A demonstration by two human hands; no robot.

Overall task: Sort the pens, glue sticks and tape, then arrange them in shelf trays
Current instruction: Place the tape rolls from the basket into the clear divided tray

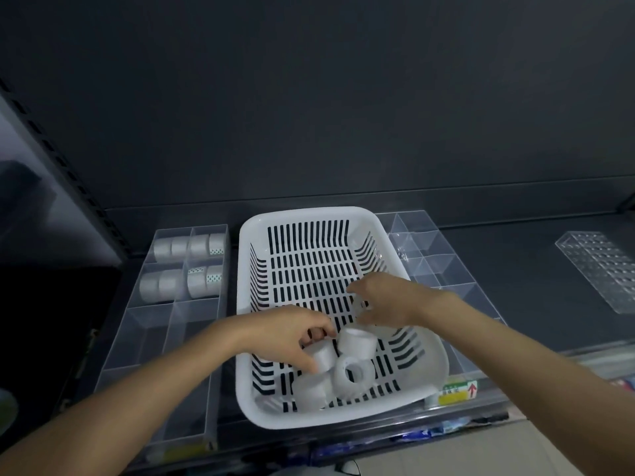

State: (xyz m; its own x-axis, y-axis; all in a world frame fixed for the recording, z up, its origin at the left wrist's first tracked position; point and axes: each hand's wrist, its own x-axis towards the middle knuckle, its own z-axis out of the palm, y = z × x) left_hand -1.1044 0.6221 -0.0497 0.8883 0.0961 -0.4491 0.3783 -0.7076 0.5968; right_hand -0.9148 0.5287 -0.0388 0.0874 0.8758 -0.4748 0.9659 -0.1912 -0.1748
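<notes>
On the dark shelf (515,255), at the left, stands a clear divided tray (147,324). Its four back compartments hold eight tape rolls (170,285), two upright side by side in each. Just right of it sits one white slotted basket (261,228), with four loose rolls bunched at its near end: one in the left hand's grasp, one upright roll (355,341) just beside it, one roll on its side (354,372) showing its hole, and one near roll (311,389) by the front wall. The left hand (292,334) is curled, thumb and fingers pinching its tape roll (324,357) from above. The right hand (381,300), farther back over the basket, has fingers and thumb bent round a fifth roll (360,305), mostly hidden under it. Right of the basket, partly behind it, is a second clear divided tray (433,255). Well apart at the far right lies one clear rack with holes (598,269)
</notes>
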